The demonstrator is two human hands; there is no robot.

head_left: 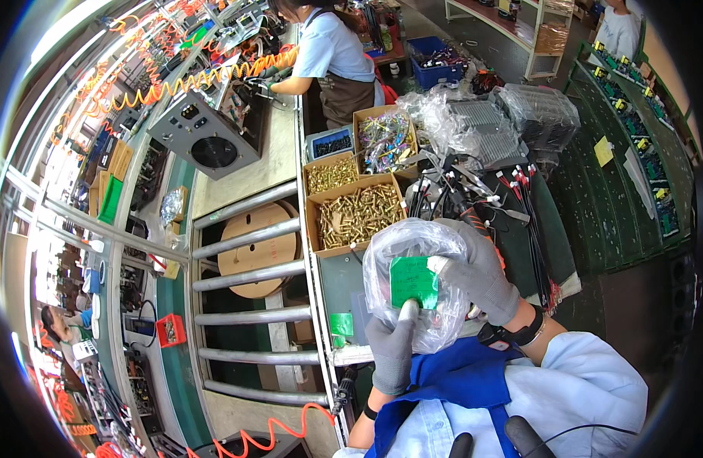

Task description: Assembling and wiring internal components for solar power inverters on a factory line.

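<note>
A crumpled clear plastic bag (379,263) is held up in front of my chest, with a square green label (414,283) on its front. My left hand (392,353), in a grey glove with bare fingertips, grips the bag from below, its thumb on the label's lower edge. From the right, my right hand (485,278), gloved the same way, is closed on the bag, with a fingertip at the label's upper right corner. What the bag contains is hard to make out. Just beyond it stands a cardboard box of brass-coloured standoffs (359,216).
A roller conveyor (252,314) runs along my left, with a grey metal case (206,137) farther up. Cables (523,229) and wrapped grey units (485,130) lie at right. A co-worker (336,61) works ahead. Green racks (619,168) of circuit boards stand far right.
</note>
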